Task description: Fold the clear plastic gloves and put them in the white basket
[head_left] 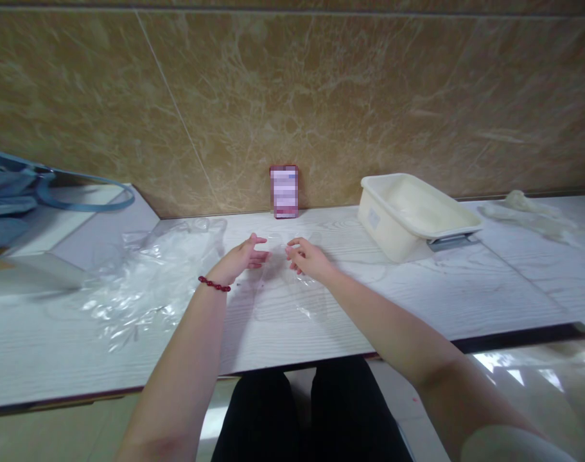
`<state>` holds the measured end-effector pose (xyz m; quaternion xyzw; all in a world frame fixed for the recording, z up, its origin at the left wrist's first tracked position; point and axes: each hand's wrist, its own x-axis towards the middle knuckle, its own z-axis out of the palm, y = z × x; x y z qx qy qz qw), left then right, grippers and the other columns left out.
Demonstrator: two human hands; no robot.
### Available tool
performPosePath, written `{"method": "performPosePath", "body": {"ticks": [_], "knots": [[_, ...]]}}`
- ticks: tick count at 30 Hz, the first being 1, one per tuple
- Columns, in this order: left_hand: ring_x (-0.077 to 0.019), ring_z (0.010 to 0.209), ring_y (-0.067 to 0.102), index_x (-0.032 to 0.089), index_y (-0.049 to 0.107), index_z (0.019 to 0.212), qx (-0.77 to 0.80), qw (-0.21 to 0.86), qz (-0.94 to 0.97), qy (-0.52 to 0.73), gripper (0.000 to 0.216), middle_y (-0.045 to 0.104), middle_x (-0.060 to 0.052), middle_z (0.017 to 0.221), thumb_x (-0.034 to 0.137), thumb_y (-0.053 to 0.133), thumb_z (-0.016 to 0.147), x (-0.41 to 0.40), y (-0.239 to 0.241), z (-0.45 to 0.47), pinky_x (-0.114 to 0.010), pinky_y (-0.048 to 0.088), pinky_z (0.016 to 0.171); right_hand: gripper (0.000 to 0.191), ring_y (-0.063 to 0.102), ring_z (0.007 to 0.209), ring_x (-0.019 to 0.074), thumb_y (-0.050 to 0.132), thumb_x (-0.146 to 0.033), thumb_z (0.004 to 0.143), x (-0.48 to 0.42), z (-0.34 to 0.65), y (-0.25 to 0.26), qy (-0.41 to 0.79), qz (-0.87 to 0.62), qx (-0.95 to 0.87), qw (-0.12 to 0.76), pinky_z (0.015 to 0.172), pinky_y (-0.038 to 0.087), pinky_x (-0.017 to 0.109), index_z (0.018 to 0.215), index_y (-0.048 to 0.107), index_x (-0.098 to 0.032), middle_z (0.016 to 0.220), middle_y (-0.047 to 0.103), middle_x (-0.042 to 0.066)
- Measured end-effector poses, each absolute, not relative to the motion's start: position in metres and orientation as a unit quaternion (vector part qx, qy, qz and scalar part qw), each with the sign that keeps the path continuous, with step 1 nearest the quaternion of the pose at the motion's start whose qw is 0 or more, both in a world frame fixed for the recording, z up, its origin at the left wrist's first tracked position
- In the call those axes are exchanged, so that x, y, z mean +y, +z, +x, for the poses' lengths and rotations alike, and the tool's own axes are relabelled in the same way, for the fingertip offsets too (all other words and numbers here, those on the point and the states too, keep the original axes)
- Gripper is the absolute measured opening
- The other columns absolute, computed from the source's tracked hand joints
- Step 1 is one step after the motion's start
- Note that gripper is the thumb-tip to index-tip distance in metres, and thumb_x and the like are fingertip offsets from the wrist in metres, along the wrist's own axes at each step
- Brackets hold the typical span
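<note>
Reaching forward with both bare arms (196,346) over the white wood-grain table (56,350), converging toward the middle. Pointing the left hand (251,255) rightward, just past a dark red beaded bracelet (214,284), fingers parted and loosely extended. Angling the right hand (309,258) leftward to face it, fingers bent inward; cannot tell whether pinching anything. Just above clear plastic film (307,305), spread on the table between and below both hands. Flanked by a heap of crumpled clear plastic (162,276) on the left, a cream plastic basin (384,228) on the right; facing a phone (285,192) propped against the marbled wall (417,96)
</note>
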<state>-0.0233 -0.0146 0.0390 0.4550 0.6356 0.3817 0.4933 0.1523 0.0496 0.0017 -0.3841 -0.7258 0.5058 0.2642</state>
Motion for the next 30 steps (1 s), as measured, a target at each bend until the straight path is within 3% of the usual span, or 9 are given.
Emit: {"method": "performPosePath", "body": {"ticks": [6,13,22,30], "knots": [[-0.0178,0.088,0.06,0.016,0.047,0.111,0.625,0.464,0.534,0.33,0.053,0.066,-0.01,0.092,0.054,0.028,0.08,-0.014,0.032,-0.025,-0.031,0.044,0.076,0.034,0.054,0.048,0.0068,0.047,-0.047,0.077,0.051,0.149,-0.004,0.486,-0.397,-0.735,0.258,0.035,0.037,0.013,0.099,0.044,-0.021,0.069,0.06,-0.001],[-0.0155,0.073,0.057,0.019,0.058,0.093,0.697,0.207,0.67,0.148,0.031,0.063,-0.002,0.078,0.038,0.048,0.07,-0.012,0.027,-0.046,-0.025,0.042,0.067,0.016,0.052,0.051,0.0054,0.054,-0.021,0.072,0.056,0.148,-0.011,0.383,-0.408,-0.793,0.241,0.043,0.037,0.014,0.088,0.052,-0.02,0.069,0.059,-0.003],[-0.0168,0.075,0.053,0.027,0.055,0.111,0.668,0.225,0.705,0.078,0.052,0.058,-0.002,0.082,0.042,0.059,0.062,-0.014,0.029,-0.041,-0.024,0.039,0.068,0.021,0.054,0.061,0.0088,0.057,-0.022,0.069,0.057,0.154,-0.006,0.254,-0.397,-0.852,0.228,0.056,0.038,0.019,0.09,0.055,-0.021,0.07,0.06,-0.002],[-0.0189,0.089,0.051,0.032,0.055,0.112,0.636,0.228,0.736,0.036,0.051,0.056,-0.003,0.095,0.047,0.058,0.063,-0.014,0.025,-0.042,-0.027,0.033,0.084,0.022,0.055,0.062,0.0103,0.058,-0.027,0.071,0.061,0.156,-0.004,0.23,-0.402,-0.861,0.209,0.055,0.036,0.019,0.092,0.054,-0.023,0.068,0.062,-0.003]]}}
